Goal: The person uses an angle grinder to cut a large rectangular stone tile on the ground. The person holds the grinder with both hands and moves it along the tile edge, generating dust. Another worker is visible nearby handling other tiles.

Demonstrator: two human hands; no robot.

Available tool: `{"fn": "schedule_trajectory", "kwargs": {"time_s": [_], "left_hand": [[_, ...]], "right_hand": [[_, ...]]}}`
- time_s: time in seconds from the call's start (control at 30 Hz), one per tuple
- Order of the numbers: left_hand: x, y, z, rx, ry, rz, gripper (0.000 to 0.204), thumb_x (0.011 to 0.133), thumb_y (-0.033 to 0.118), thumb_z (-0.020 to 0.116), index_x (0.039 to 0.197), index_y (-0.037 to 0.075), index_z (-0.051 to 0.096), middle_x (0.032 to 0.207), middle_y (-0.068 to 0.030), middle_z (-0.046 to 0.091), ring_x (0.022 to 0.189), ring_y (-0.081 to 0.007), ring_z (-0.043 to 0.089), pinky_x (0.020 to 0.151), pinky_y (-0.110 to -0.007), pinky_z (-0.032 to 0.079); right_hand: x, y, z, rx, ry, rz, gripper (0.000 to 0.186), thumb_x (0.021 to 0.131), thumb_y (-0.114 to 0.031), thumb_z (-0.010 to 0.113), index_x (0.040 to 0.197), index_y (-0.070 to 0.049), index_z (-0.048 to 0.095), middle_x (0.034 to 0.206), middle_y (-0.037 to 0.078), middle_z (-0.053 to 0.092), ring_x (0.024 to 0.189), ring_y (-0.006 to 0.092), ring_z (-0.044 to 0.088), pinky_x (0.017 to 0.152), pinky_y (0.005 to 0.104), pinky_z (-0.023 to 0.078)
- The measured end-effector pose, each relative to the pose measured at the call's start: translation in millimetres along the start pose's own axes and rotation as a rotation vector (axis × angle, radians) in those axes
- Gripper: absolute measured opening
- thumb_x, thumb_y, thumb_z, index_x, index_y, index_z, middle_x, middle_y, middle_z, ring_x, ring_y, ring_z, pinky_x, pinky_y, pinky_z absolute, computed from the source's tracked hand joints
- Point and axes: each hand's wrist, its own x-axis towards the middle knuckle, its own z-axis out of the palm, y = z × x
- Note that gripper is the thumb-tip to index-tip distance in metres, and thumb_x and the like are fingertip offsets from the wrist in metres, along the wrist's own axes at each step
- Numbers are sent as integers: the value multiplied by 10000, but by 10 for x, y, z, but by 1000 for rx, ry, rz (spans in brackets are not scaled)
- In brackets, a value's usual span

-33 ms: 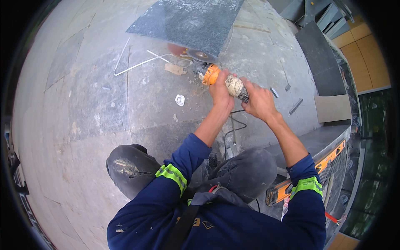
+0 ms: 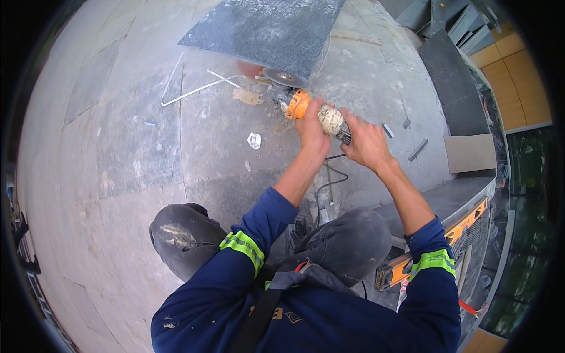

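1. Dk grey slab [image 2: 259, 32] is lying top centre of frame, lower edge right by the tool. Neither hand is bracing it, so it could be shifting or chipping if the tool is pushing hard. Its far end is running out of frame; whatever is supporting it underneath isn't showing.

2. Angle grinder [image 2: 332, 122] is pointing up-left, just above frame centre. If it's binding on the slab edge, it could be kicking back twd the person. Fingers are covering much of the casing; can't make out the switch.

3. R hand [image 2: 368, 141], right of centre, is wrapping round the grinder's rear end; L hand [image 2: 313, 132] is gripping further fwd, just behind the orange collar [image 2: 298, 105]. Both are going bare, so w/ a slip, L fingers could be landing nr the disc. Palms are hiding; can't tell how firmly they're holding.

4. Disc [image 2: 286, 77] is sitting at the slab's lower edge, upper centre; touching or apart, spinning or not, can't tell. Reddish patch [image 2: 252, 70] on its left is blurring; unclear what it is.

5. Thin blk cord [image 2: 318, 203] is looping below the hands, centre frame. It could be snagging if a leg's moving; its lower run is disappearing by the R knee [image 2: 356, 247].
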Motion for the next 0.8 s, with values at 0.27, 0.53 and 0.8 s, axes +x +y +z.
{"fn": "schedule_trajectory", "kwargs": {"time_s": [0.27,0.53,0.8], "left_hand": [[158,125,4,10,5,12,235,930,78,769,1115,11,640,950,-90,699,806,-227,748,709,-391,635],[363,238,-48,4,-21,4,234,927,71,769,1114,21,638,931,-98,698,801,-237,755,704,-409,655],[296,279,-25,13,-23,-41,282,977,135,786,1182,65,605,959,-89,697,863,-236,748,761,-428,659]], "right_hand": [[175,-101,24,8,-11,20,858,762,-139,843,1538,-170,478,1148,201,763,1040,455,741,861,565,597],[350,-161,113,7,23,-21,807,775,-137,822,1512,-147,493,1117,200,765,1025,443,748,863,566,602],[292,-179,108,-7,18,-5,827,773,-157,854,1517,-141,496,1118,209,765,1038,435,750,870,554,602]]}}
